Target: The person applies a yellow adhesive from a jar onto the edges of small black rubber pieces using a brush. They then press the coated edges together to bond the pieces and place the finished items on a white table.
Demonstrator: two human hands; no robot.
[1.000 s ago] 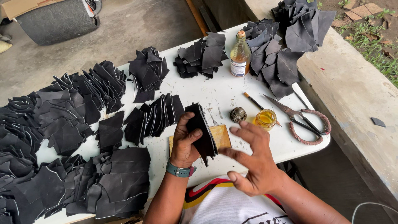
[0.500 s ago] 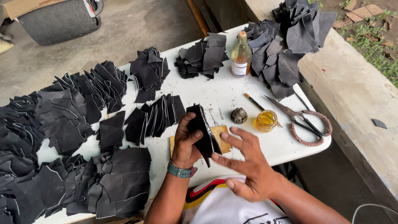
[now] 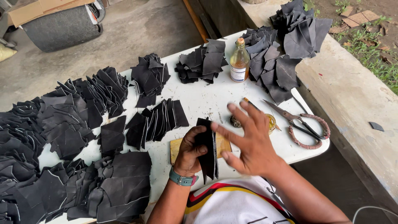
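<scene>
- Hands first: the left hand (image 3: 191, 151), a teal wristband at its wrist, grips a bundle of black leather pieces (image 3: 208, 149) held on edge, fingers wrapped round its left side and thumb across the front.
- Right hand (image 3: 248, 141) holds nothing; its fingers are spread wide and it hovers just beside the bundle, palm turned toward it.
- Bundle sits over a small tan board (image 3: 222, 146) on the white table (image 3: 199, 97), near the person's chest.
- Squaring such a stack likely goes best with the grip firm low down, the free palm patting the loose edges flush, and the bottom edge tapped on the board.
- Leather pieces look thin, matte black and flat-cut, with pale raw edges showing where they stack; they should flex easily and slip against each other.
- Just beyond the right hand lie a small jar of yellow liquid (image 3: 271, 123), partly hidden, and scissors (image 3: 300, 124) with wrapped handles.
- Further out, fanned rows and heaps of similar black pieces cover the table, and a glass bottle (image 3: 239, 60) with a cork stands among the far piles.
</scene>
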